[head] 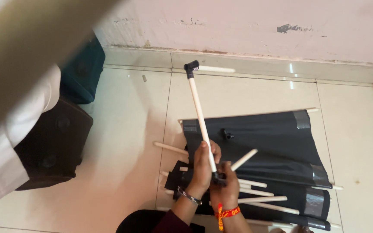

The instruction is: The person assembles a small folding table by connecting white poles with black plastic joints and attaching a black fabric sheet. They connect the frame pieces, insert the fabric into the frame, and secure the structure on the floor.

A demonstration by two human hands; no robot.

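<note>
My left hand (pixel 202 168) grips a long white rod (pixel 198 110) that rises away from me and ends in a black corner connector (pixel 191 68) with a short white stub. My right hand (pixel 225 187) is closed around a black connector (pixel 219 177) at the rod's near end, from which a second white rod (pixel 244 159) angles off to the right. A metal bracelet sits on my left wrist and a red-and-yellow thread band on my right. Beneath my hands lies a stack of black fabric panels (pixel 273 142) with grey tape patches.
Several loose white rods (pixel 264 199) lie on and beside the panels, and a small black connector (pixel 226 134) rests on the top panel. Black and dark teal suitcases (pixel 55 142) stand at the left on the cream tile floor. A scuffed pale wall (pixel 238 26) runs along the back.
</note>
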